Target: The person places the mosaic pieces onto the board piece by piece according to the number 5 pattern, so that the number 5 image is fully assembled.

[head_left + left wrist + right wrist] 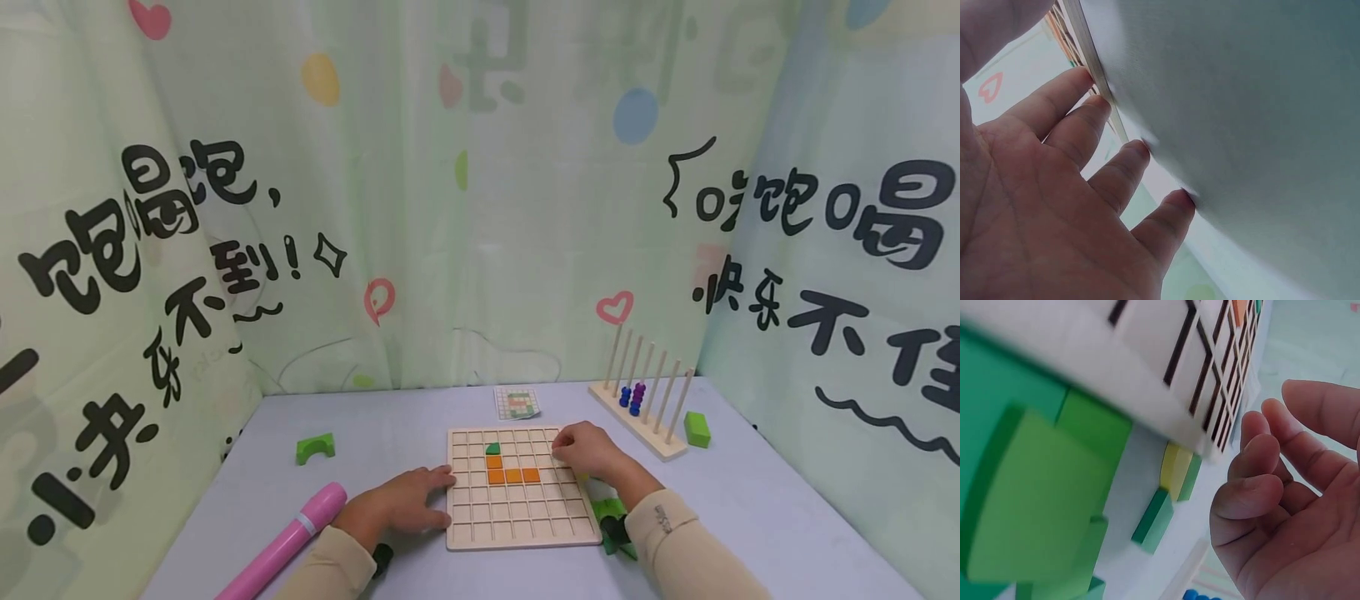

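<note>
A pale wooden grid board (525, 525) lies on the table, bearing several orange square tiles (513, 476) and a green tile with a rounded side (492, 448). My left hand (408, 500) rests at the board's left edge, thumb and fingers spread. In the left wrist view, fingertips (1100, 106) touch the board's side. Over the board's far right corner is my right hand (588, 450). Its fingers (1250, 500) are loosely curled in the right wrist view, and nothing shows between them and the thumb. Green blocks (1041, 500) and a yellow piece (1175, 465) lie beside the board's right edge.
Behind the board lies a patterned card (517, 403). A peg rack (648, 429) with blue and purple beads stands back right, near a green block (697, 429). To the left are a green arch block (315, 448) and a pink tube (285, 546). Printed curtains surround the table.
</note>
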Available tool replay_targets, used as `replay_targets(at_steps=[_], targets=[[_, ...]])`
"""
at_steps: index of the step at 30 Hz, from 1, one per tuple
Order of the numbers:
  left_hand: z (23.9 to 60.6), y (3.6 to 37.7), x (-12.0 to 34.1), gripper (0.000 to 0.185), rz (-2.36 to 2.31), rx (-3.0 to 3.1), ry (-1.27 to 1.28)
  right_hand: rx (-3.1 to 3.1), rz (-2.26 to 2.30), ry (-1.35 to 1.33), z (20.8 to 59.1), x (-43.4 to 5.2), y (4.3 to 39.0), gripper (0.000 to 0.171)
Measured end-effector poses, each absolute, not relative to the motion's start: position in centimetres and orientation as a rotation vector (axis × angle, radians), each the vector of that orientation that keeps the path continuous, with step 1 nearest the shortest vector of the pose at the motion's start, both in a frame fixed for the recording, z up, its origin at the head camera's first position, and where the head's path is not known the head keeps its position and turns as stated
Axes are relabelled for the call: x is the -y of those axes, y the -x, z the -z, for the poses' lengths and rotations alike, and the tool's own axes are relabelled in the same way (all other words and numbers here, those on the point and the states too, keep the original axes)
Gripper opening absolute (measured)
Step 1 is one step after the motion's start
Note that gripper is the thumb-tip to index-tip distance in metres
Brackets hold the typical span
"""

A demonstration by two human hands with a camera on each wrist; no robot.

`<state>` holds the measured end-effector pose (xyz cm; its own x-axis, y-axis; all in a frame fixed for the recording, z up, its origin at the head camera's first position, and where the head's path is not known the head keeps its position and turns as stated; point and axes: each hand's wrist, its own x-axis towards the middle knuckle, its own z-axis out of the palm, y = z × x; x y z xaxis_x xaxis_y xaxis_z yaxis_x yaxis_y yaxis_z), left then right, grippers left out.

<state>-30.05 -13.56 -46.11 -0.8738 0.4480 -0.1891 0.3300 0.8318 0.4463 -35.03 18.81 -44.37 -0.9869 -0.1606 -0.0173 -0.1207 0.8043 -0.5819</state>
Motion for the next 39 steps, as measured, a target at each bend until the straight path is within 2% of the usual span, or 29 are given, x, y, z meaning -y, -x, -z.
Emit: replay_targets(at_steps=[21,39], targets=[[46.4,30.0,13.6,0.066,-0.571,-2.731,-0.582,-2.994,0.626,0.197,45.7,-22.4,36.6,0.024],[46.2,30.0,13.4,0.065,-0.559,-2.734,-0.522,-3.022,0.734,0.188,45.9,-22.3,36.1,0.014]])
